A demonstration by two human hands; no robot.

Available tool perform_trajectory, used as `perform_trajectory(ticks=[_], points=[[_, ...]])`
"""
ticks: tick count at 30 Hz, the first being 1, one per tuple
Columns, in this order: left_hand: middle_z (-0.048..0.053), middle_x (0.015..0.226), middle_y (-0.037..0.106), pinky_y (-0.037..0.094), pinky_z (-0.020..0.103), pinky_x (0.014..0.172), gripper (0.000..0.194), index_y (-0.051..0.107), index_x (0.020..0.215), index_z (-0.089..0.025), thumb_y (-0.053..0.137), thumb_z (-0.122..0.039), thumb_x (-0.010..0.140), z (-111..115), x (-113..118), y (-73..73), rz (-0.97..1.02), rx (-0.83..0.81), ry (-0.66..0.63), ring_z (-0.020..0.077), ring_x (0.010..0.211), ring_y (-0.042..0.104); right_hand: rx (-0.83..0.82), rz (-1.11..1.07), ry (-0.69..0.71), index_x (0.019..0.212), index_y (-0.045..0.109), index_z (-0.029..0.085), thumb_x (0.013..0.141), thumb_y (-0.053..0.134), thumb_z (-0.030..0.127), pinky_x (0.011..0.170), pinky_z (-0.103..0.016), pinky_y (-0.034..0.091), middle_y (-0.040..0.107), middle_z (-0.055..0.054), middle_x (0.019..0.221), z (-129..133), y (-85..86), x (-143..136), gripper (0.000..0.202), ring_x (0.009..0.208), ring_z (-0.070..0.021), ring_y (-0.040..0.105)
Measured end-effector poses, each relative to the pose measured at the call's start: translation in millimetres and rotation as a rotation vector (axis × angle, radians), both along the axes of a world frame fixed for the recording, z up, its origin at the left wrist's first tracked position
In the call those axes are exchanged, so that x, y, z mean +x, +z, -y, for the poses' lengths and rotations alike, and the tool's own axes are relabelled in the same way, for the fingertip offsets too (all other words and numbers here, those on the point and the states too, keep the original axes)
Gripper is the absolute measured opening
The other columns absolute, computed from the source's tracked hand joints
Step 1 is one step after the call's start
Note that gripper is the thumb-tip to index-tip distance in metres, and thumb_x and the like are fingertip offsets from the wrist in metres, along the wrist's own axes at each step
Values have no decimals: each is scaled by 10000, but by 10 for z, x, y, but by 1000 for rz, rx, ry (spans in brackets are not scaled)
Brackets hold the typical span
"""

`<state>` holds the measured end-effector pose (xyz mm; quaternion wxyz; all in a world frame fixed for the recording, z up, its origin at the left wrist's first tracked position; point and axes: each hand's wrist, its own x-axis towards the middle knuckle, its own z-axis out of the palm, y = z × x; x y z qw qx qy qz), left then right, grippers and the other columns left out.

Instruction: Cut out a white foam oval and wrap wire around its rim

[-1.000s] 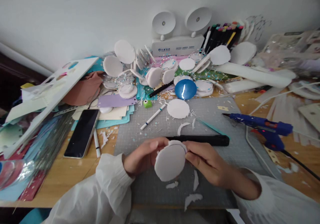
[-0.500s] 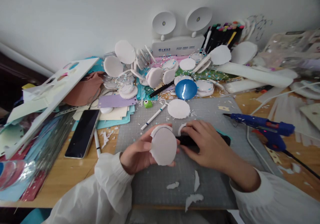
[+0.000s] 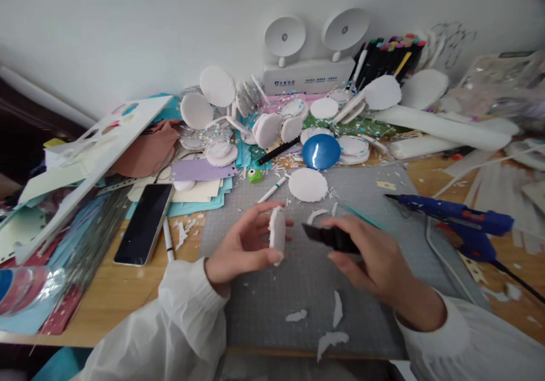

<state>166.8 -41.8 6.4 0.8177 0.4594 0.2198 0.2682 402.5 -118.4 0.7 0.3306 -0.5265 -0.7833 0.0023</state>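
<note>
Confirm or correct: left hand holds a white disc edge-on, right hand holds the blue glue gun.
Wrong tool: the head view shows the right hand holding a black utility knife; the blue glue gun lies farther right. The left hand does hold the white disc edge-on.

The disc is left of the hand tool, above the mat. The phone lies left of the mat.
</note>
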Motion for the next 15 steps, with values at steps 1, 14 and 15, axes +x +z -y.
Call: perform_trajectory(ticks=[1,14,15], points=[[87,1156,612,553,305,738,674,491,1264,-286,801,-263,666,-2,3,-15,-57,66,21,215,963,626,3,3,51,1138,500,131,985,399,349,669,-273,496,693,-108,929,15,17,-18,285,775,-187,678],[67,1086,621,560,256,674,769,542,1271,-231,788,-156,547,78,9,-80,-490,735,137,199,922,594,43,68,128,940,574,166,903,528,355,531,-295,429,666,-60,739,58,21,-158,198,602,-175,615],[68,1089,623,564,261,673,778,538,1278,-233,797,-177,546,79,10,-84,-494,743,137,201,921,596,41,70,128,938,576,168,898,533,352,533,-294,429,666,-58,738,59,19,-160,193,602,-174,614]])
